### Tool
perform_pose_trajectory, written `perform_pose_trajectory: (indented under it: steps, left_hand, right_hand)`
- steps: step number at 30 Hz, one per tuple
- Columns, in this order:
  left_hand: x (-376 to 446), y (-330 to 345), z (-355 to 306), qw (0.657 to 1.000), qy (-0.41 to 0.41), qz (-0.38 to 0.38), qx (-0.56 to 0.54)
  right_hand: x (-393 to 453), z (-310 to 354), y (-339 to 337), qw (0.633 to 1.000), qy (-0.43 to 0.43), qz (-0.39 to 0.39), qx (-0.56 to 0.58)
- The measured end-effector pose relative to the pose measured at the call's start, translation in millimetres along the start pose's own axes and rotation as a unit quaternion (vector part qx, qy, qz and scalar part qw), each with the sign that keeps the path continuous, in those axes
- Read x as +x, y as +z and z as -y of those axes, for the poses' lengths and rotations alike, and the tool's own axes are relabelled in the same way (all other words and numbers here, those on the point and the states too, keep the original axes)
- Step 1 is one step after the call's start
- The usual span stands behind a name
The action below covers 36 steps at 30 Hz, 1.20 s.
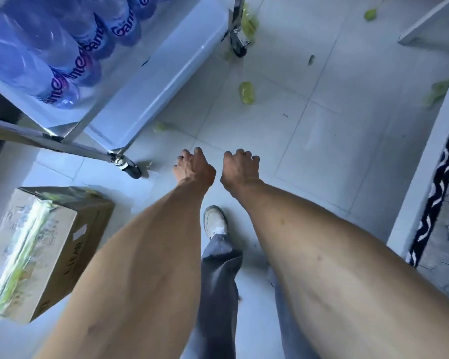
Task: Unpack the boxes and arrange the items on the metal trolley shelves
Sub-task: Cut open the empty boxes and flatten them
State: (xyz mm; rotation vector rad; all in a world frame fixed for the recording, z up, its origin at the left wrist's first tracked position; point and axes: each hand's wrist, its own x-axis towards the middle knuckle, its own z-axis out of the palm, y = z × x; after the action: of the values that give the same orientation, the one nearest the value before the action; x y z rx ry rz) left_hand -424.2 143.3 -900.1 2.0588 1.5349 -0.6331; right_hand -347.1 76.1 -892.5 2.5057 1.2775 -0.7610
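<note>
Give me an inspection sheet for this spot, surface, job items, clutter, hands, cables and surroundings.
Surface: pale tiled floor, scuffed.
Job's things: trolley at upper left, its shelf packed with blue bottles; box on the floor at lower left, sealed with greenish tape.
Clutter: green tape scraps scattered over the floor, some by the trolley wheels.
Hands: left hand and right hand hang over the floor, fingers loosely curled, holding nothing.
Cables: nothing seen.
Surroundings: patterned rug at right; shoe and grey trouser leg below.
</note>
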Motion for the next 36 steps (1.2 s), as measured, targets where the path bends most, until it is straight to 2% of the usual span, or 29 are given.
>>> perform_pose_trajectory:
  steps: [4, 10, 14, 22, 27, 31, 36]
  left_hand:
    - [-6, -15, 15, 0.999, -0.023, -0.004, -0.037]
    - [-27, -22, 68, 0.987, -0.124, -0.009, -0.104]
    - [-50, -8, 95, 0.962, -0.207, -0.012, -0.177]
    - [-118, 33, 147, 0.881, -0.331, -0.036, -0.337]
    - [-177, 83, 231, 0.831, -0.399, -0.043, -0.385]
    - [-230, 125, 304, 0.78, -0.465, -0.047, -0.415]
    - [-294, 162, 369, 0.733, -0.525, -0.053, -0.429]
  right_hand:
    - [5, 21, -12, 0.999, -0.047, 0.008, -0.023]
    - [0, 50, -19, 0.985, -0.136, 0.048, -0.095]
    - [-10, 72, -17, 0.965, -0.206, 0.062, -0.151]
    - [-64, 134, -1, 0.9, -0.329, 0.061, -0.28]
    - [-135, 202, 59, 0.847, -0.406, 0.073, -0.335]
    - [-204, 254, 104, 0.782, -0.479, 0.102, -0.386]
    - [-273, 311, 148, 0.731, -0.539, 0.085, -0.41]
